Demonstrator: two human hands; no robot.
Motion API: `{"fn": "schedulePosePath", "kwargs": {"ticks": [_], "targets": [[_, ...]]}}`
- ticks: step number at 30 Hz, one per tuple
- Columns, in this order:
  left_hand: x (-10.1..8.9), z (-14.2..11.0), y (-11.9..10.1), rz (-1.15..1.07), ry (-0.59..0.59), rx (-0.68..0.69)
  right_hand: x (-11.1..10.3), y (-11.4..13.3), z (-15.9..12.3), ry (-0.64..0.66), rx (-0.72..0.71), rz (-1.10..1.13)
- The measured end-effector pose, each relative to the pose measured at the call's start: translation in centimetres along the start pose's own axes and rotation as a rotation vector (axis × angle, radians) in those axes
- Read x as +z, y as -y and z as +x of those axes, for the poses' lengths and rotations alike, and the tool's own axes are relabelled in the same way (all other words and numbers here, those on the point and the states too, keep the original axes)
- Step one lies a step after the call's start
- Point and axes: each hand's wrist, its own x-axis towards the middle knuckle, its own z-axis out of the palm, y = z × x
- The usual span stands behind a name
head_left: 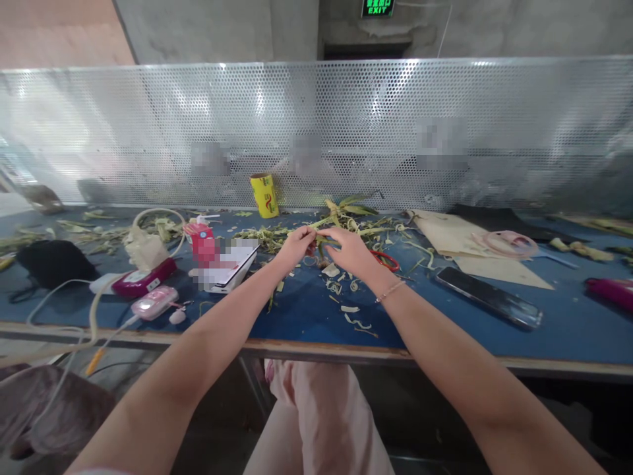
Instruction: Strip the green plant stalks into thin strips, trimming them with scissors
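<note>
Hands (298, 243) (353, 254) near plant scraps (264, 239), green EXIT sign (378, 8)

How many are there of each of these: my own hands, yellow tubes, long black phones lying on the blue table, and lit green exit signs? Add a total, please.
Your own hands: 2, left hand and right hand
Yellow tube: 1
Long black phone: 1
Lit green exit sign: 1
Total: 5

So plant scraps (262, 237) are lying on the worktop (306, 323) around the left hand (299, 243) and right hand (347, 251), a tube (265, 196) is standing farther back (a panel (356, 112) is running right behind it), and a phone (489, 297) is sitting off right.
</note>
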Motion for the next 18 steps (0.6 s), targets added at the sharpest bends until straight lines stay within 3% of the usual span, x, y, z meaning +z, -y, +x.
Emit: {"fn": "schedulePosePath", "kwargs": {"ticks": [11,18], "targets": [[-0.22,0.0,0.58,-0.058,0.08,0.061,-0.19,0.17,0.14,-0.063,-0.061,0.023],[-0.29,0.08,0.69,0.016,0.11,0.106,0.15,-0.26,-0.13,-0.092,0.016,0.152]]}}
